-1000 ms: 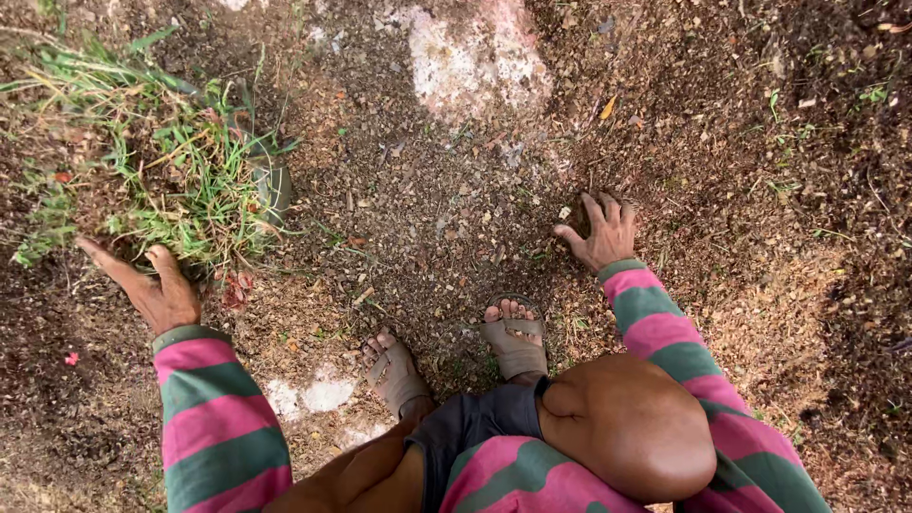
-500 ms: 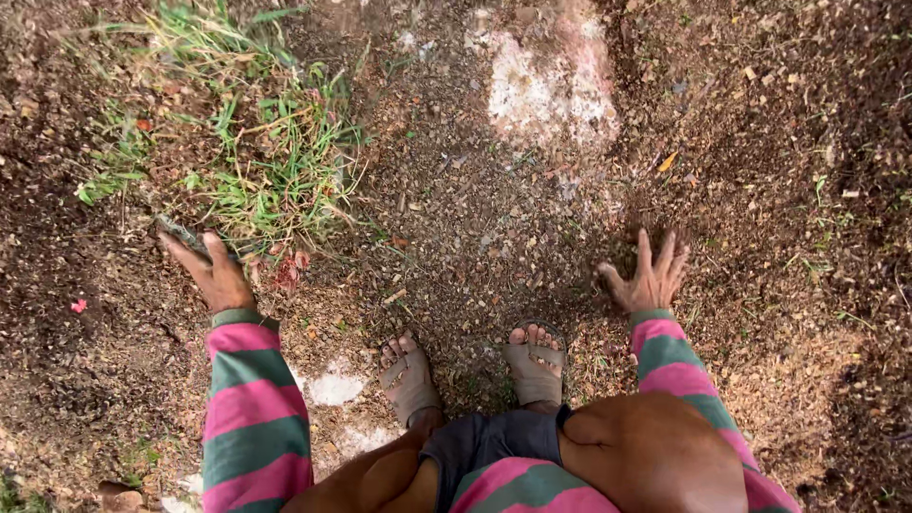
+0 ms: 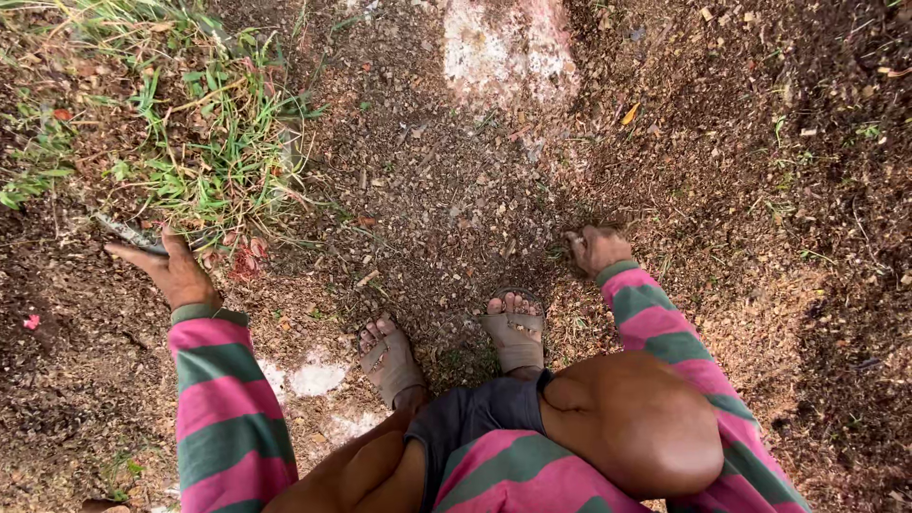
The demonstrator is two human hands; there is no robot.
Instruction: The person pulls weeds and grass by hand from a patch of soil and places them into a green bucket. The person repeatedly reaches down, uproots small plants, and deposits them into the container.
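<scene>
Fingers of my left hand [image 3: 176, 271] lie flat and spread on the dark soil, the tips resting against a thin grey stick [image 3: 128, 231] at the foot of the grass clump [image 3: 204, 142]. Nothing is gripped there; the palm presses down, the hand open.

Right hand [image 3: 597, 249]: fingers curled in toward the ground, knuckles up, bunched on the litter of dry leaf bits and small weeds just ahead of my right foot [image 3: 513, 332]. Whether they pinch a weed stem or only loose debris I cannot tell; the fingertips are buried in the mulch.

Position: squatting, both feet in grey sandals, left foot [image 3: 388, 356] near a pale patch of ground [image 3: 313, 377]. A larger pale stone patch [image 3: 508, 52] lies farther ahead.

Progress, as a judgement: the strip of ground between my hands looks mostly bare of green, only crumbs of bark and leaf. The grass clump by my left hand stands full and rooted, untouched. Small green sprigs [image 3: 788, 180] show to the far right as well. I see no pile of pulled plants anywhere in view. So the bulk of the clearing appears undone, with the clump the largest item left.
</scene>
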